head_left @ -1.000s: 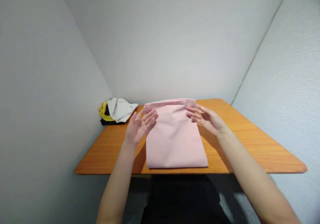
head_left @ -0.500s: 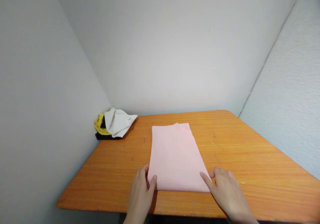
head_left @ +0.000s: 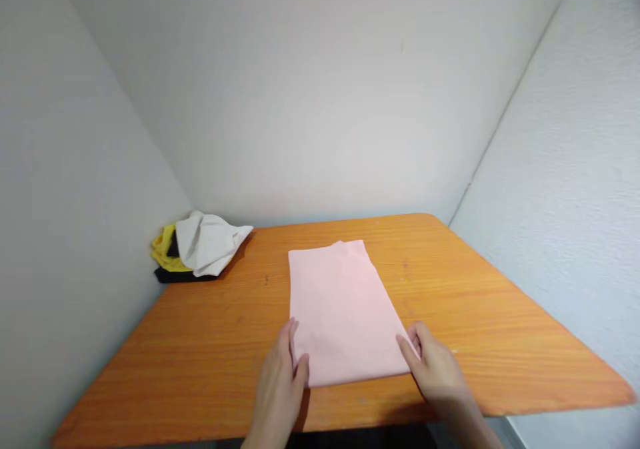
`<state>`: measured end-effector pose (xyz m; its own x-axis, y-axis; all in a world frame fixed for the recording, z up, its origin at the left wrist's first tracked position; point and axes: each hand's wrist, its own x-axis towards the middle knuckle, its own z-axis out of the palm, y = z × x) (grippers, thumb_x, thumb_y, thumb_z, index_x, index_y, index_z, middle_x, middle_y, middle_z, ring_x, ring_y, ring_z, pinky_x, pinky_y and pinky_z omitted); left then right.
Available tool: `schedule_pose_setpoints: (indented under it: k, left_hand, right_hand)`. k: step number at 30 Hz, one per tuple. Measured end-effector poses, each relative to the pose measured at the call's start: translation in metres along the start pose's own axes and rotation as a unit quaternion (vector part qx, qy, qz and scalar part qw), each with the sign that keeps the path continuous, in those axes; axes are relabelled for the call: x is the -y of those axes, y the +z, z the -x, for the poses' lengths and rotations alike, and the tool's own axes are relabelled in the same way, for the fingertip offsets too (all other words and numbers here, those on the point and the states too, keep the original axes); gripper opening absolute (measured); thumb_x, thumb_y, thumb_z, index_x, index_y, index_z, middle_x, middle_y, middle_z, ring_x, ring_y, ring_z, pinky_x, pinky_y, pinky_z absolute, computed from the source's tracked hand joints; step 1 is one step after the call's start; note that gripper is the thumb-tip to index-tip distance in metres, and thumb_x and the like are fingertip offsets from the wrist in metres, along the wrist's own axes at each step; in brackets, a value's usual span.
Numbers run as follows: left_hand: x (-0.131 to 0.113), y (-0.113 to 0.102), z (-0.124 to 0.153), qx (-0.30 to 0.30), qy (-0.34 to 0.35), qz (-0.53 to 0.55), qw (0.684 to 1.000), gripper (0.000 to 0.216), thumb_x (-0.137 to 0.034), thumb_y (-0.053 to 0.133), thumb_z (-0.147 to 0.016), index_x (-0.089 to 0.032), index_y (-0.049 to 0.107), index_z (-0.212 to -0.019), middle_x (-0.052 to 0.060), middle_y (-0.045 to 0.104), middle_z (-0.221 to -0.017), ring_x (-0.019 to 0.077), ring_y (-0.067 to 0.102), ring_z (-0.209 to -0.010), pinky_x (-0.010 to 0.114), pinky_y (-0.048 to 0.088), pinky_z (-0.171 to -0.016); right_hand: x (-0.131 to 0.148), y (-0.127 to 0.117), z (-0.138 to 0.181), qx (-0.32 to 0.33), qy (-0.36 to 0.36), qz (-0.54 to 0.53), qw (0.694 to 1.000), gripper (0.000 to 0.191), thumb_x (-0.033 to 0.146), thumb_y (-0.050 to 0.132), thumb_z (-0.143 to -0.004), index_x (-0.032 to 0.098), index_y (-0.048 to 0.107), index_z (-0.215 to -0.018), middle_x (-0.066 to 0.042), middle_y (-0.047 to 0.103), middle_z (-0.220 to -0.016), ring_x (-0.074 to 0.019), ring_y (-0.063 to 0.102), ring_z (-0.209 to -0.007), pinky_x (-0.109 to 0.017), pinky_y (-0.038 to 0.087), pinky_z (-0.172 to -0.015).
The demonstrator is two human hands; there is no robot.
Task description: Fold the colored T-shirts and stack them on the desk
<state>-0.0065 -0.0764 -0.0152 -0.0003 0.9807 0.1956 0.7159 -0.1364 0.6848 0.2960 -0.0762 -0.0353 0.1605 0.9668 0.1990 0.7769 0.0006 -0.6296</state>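
A folded pink cloth (head_left: 340,302) lies flat on the orange wooden table (head_left: 500,329), its long side running away from me. My left hand (head_left: 280,385) rests at its near left corner, thumb on top of the fabric and fingers along the left edge. My right hand (head_left: 437,369) is at the near right corner in the same way, thumb over the cloth's edge. Both hands look pinched on the corners. The cloth's near edge lies a little back from the table's front edge.
A heap of white cloth (head_left: 207,242) over yellow cloth (head_left: 163,249) and black cloth sits in the table's far left corner against the wall. Pale walls close the table in on the left, back and right.
My hands came back from the cloth's far edge to its near corners. The cloth now lies flatter and shorter. In the last half second the hands barely moved; the view shifted.
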Motion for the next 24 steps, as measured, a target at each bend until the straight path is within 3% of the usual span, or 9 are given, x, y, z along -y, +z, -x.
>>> schedule_pose_setpoints:
  k: [3,7,11,14,18,24]
  left_hand:
    - [-0.036,0.026,-0.011,0.046,0.073,0.010,0.996,0.042,-0.031,0.040,-0.094,-0.021,0.049,-0.133,0.011,0.055,-0.131,0.0264,0.051,-0.121,0.045,0.039,-0.105]
    - [-0.098,0.074,-0.012,0.132,0.145,0.040,0.980,0.036,-0.030,0.041,-0.095,-0.022,0.057,-0.127,0.010,0.058,-0.109,0.0249,0.055,-0.107,0.040,0.044,-0.097]
    - [-0.152,0.124,0.001,0.202,0.209,0.046,0.956,0.043,-0.021,0.048,-0.089,-0.022,0.052,-0.132,0.011,0.054,-0.110,0.0252,0.053,-0.106,0.038,0.045,-0.095]
    - [-0.182,0.150,0.011,0.235,0.239,0.030,0.942,0.048,-0.018,0.049,-0.087,-0.022,0.049,-0.135,0.011,0.053,-0.115,0.0258,0.050,-0.108,0.039,0.044,-0.095]
    - [-0.203,0.166,0.017,0.253,0.257,0.014,0.933,0.052,-0.017,0.045,-0.087,-0.019,0.044,-0.139,0.014,0.052,-0.118,0.0274,0.048,-0.108,0.043,0.042,-0.097]
    - [-0.200,0.172,0.024,0.244,0.280,0.003,0.928,0.055,-0.023,0.050,-0.084,-0.021,0.043,-0.138,0.014,0.051,-0.116,0.0290,0.047,-0.107,0.044,0.043,-0.093]
  right_hand:
    - [-0.015,-0.032,-0.005,-0.067,0.046,-0.001,0.997,0.031,0.052,0.039,-0.093,0.023,0.045,-0.082,-0.001,0.057,-0.070,-0.0204,0.055,-0.063,-0.030,0.037,-0.060]
    - [-0.059,-0.087,-0.003,-0.180,0.104,0.043,0.977,0.035,0.055,0.042,-0.091,0.021,0.051,-0.088,-0.006,0.062,-0.081,-0.0228,0.058,-0.073,-0.032,0.039,-0.066]
    - [-0.118,-0.134,0.010,-0.294,0.138,0.101,0.940,0.042,0.058,0.044,-0.088,0.018,0.056,-0.091,-0.010,0.063,-0.084,-0.0261,0.057,-0.077,-0.035,0.039,-0.071]
    - [-0.154,-0.156,0.021,-0.340,0.161,0.155,0.914,0.046,0.059,0.043,-0.087,0.016,0.059,-0.093,-0.012,0.063,-0.085,-0.0282,0.053,-0.077,-0.038,0.038,-0.072]
    - [-0.184,-0.168,0.033,-0.350,0.174,0.189,0.901,0.044,0.056,0.044,-0.086,0.016,0.062,-0.094,-0.013,0.062,-0.081,-0.0293,0.050,-0.074,-0.039,0.038,-0.071]
    - [-0.202,-0.170,0.044,-0.334,0.169,0.182,0.909,0.042,0.053,0.045,-0.089,0.015,0.062,-0.096,-0.015,0.063,-0.084,-0.0329,0.054,-0.077,-0.047,0.042,-0.078]
